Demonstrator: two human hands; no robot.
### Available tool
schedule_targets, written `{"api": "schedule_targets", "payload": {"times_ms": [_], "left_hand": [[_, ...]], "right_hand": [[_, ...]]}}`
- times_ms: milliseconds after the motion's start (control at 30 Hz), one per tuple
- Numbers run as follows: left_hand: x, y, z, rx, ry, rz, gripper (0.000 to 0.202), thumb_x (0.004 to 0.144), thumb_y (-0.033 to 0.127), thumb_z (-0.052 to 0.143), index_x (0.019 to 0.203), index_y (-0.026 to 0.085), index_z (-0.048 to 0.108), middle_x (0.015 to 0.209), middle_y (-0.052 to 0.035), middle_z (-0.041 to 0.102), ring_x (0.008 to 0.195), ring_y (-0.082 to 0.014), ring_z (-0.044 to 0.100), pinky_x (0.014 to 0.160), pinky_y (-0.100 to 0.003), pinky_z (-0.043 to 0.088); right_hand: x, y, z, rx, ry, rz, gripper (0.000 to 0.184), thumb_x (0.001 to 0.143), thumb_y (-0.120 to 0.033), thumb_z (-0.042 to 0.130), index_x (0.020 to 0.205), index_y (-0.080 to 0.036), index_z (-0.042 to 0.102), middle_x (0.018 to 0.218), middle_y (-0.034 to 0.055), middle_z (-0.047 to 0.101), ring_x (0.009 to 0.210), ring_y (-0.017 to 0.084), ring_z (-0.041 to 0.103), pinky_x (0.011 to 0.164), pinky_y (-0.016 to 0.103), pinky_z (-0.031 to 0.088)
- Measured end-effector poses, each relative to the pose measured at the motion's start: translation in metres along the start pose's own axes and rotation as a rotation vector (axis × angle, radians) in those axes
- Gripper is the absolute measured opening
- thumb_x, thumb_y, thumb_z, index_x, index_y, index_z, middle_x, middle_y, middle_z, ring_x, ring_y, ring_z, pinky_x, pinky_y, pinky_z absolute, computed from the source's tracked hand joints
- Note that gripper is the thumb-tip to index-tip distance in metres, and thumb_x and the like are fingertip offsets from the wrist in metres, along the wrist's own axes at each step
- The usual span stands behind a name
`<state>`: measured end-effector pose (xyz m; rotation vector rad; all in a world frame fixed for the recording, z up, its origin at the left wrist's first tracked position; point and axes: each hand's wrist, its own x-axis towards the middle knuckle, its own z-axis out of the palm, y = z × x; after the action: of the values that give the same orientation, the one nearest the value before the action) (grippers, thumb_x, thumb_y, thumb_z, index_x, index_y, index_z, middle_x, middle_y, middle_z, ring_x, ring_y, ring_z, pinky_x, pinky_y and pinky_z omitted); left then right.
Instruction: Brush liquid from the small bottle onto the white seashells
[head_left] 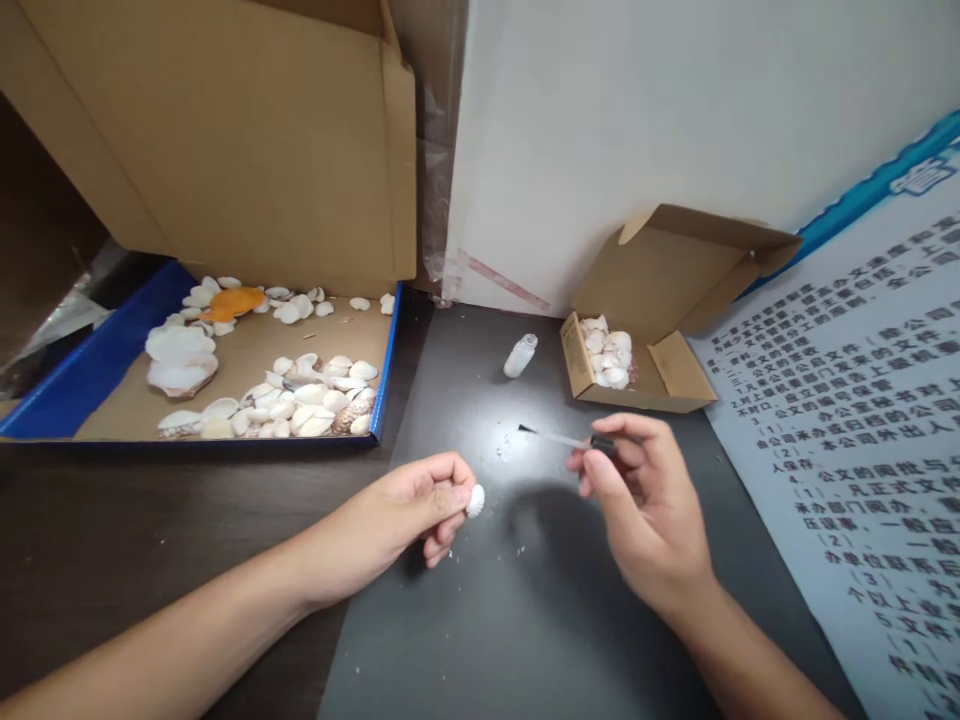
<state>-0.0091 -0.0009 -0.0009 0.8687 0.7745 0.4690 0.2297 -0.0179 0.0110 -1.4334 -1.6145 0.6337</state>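
Between the thumb and fingers of my left hand (431, 505) is a small white ribbed seashell (475, 501), held just above the dark grey mat. My right hand (651, 490) pinches the black cap of a small brush (559, 438); its thin pale stem points left and ends in dark bristles. The bristles are apart from the shell, up and to its right. A small open bottle (520, 356) with whitish contents stands on the mat beyond both hands, its neck uncapped.
A large blue-edged cardboard box (330, 335) on the left holds many shells and an orange one (234, 303). At the right back, a small open carton (641, 398) contains white shells. White flecks dot the mat (450, 650). A printed sheet (847, 450) borders the right.
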Motion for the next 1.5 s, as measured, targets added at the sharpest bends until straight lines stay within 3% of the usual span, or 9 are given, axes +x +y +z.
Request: {"api": "schedule_targets", "payload": {"times_ms": [200,333,767,1000,1200,1500], "left_hand": [[-0.001,0.001,-0.001,0.049,-0.015,-0.002,0.031,0.092,0.047,0.057,0.084,0.019,0.049,0.066,0.0050,0.047,0.061,-0.0096,0.041,0.058,-0.024,0.037],[-0.001,0.002,-0.001,0.070,-0.027,-0.009,0.031,0.091,0.047,0.058,0.082,0.019,0.049,0.067,0.0046,0.048,0.061,-0.0100,0.043,0.059,-0.024,0.037],[0.000,0.002,-0.002,0.063,-0.055,-0.010,0.033,0.089,0.050,0.059,0.082,0.019,0.049,0.067,0.0045,0.048,0.062,-0.0103,0.042,0.058,-0.023,0.038],[-0.001,0.005,-0.001,0.078,-0.051,-0.014,0.033,0.089,0.050,0.059,0.081,0.019,0.049,0.067,0.0047,0.048,0.062,-0.0107,0.043,0.059,-0.024,0.038],[-0.002,0.006,0.000,0.084,-0.048,-0.017,0.034,0.087,0.051,0.060,0.081,0.020,0.049,0.067,0.0049,0.047,0.062,-0.0109,0.042,0.059,-0.024,0.038],[-0.002,0.006,0.000,0.086,-0.047,-0.019,0.034,0.087,0.052,0.060,0.081,0.020,0.049,0.067,0.0046,0.047,0.063,-0.0110,0.042,0.059,-0.023,0.038]], "right_hand": [[0.074,-0.006,-0.012,-0.209,0.090,-0.178,0.018,0.094,-0.035,0.057,0.108,-0.024,0.053,0.081,0.0018,0.064,0.070,0.018,0.062,0.062,0.032,0.048],[0.102,-0.006,-0.008,-0.265,0.089,-0.234,0.019,0.095,-0.036,0.055,0.108,-0.023,0.053,0.081,0.0017,0.065,0.069,0.018,0.063,0.062,0.031,0.046],[0.127,-0.014,0.004,-0.552,-0.078,-0.292,0.016,0.093,-0.035,0.055,0.099,-0.022,0.062,0.072,0.0007,0.064,0.062,0.017,0.058,0.062,0.029,0.042],[0.128,-0.021,0.001,-0.552,-0.024,-0.341,0.011,0.086,-0.030,0.062,0.092,-0.021,0.064,0.067,-0.0004,0.062,0.059,0.015,0.057,0.061,0.028,0.044],[0.130,-0.022,0.008,-0.589,-0.222,-0.254,0.013,0.088,-0.029,0.060,0.097,-0.022,0.065,0.067,-0.0006,0.065,0.063,0.017,0.060,0.064,0.030,0.044],[0.127,-0.024,0.002,-0.537,-0.079,-0.344,0.012,0.088,-0.029,0.060,0.096,-0.021,0.064,0.068,-0.0008,0.062,0.060,0.015,0.056,0.062,0.028,0.044]]}}
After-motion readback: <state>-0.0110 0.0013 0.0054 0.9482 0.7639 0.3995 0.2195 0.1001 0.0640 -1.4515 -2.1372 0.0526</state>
